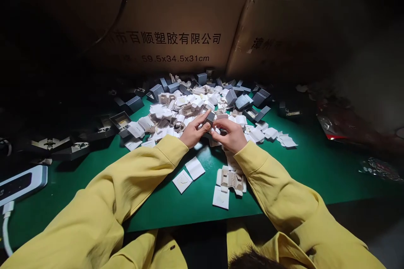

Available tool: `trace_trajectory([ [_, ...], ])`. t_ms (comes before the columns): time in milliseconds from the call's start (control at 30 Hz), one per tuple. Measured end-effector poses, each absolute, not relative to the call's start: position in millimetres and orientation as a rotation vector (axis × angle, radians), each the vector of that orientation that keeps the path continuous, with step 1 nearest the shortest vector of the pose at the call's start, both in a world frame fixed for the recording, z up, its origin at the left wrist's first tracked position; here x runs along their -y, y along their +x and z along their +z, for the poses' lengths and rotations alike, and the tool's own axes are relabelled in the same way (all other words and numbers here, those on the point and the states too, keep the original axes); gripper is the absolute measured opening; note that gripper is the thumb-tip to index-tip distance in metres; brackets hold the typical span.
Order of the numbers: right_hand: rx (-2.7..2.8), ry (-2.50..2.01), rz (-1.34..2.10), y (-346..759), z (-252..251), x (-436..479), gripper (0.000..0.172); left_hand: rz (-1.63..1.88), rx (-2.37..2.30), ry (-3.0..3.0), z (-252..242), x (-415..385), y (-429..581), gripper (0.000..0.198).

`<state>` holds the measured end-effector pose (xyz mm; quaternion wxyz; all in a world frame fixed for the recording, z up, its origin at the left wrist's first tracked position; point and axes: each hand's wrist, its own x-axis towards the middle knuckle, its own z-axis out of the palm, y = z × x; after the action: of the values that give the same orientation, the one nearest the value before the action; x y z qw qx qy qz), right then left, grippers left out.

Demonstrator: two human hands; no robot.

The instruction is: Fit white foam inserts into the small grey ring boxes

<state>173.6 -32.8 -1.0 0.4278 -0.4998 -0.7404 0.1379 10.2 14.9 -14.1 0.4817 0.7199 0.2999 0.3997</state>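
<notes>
A small dark grey box (210, 118) is held up between my two hands over the heap. My left hand (195, 131) closes on its left side, thumb and forefinger around it. On the right side, my right hand (229, 134) pinches at the box's edge; its fingertips are partly hidden, so whether it grips the box or a piece at its edge is unclear. Just behind the hands lies a heap of white folded card inserts (195, 102). Nearer to me rest two white card squares (195, 168) and an unfolded insert (232, 179).
Several dark boxes (261, 97) lie around the heap on the green table (151, 208), some open (120, 121). Large cardboard cartons (176, 12) stand behind. At left is a white device (23, 182) with a cable (6, 227); a clear plastic bag (380, 169) lies at right.
</notes>
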Motion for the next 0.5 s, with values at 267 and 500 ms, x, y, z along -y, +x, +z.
trace_trajectory([
  [267, 2.059, -1.245, 0.214, 177.8, 0.6, 28.0, 0.009, 0.943, -0.712, 1.787, -15.4, -14.7, 11.0, 0.069],
  [500, 2.190, -1.204, 0.258, 182.6, -2.3, 24.3, 0.009, 0.915, -0.707, 1.770, -15.5, -14.2, 11.7, 0.071],
])
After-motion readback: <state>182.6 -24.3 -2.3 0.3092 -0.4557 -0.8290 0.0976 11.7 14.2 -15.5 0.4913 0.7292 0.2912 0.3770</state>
